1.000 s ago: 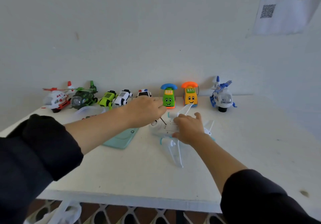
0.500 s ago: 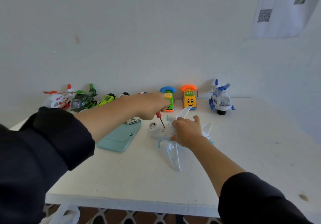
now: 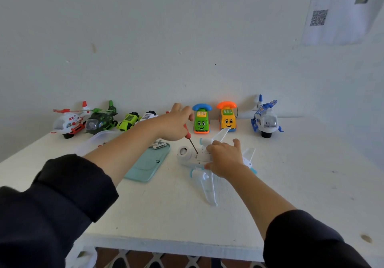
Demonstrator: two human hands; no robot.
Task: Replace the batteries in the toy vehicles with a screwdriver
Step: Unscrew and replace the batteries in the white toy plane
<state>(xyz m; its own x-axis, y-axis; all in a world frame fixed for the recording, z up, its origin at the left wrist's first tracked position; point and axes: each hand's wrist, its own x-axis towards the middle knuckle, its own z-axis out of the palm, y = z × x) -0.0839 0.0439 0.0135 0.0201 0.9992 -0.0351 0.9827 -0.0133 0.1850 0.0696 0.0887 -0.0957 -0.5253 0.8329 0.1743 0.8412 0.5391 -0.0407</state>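
A white toy airplane [image 3: 204, 179] lies belly-up in the middle of the white table [image 3: 166, 215]. My right hand [image 3: 225, 159] lies over its fuselage, fingers curled around the body. My left hand [image 3: 174, 124] grips a small screwdriver [image 3: 190, 139] with a red handle. Its tip touches the plane's underside near the nose. Batteries [image 3: 159, 144] lie on the far end of a teal tray [image 3: 145, 168] to the left of the plane.
Along the wall stand a red-white helicopter [image 3: 66, 122], a green helicopter [image 3: 101, 120], a lime car [image 3: 128, 120], a white car [image 3: 148, 115], a green phone car [image 3: 201, 120], an orange phone car [image 3: 227, 118] and a blue-white helicopter [image 3: 266, 118]. A clear plastic bag [image 3: 97, 136] lies at the left.
My left hand rose and tilted the screwdriver more upright, its red handle now showing and its tip on the plane's belly. My right hand stayed on the fuselage.
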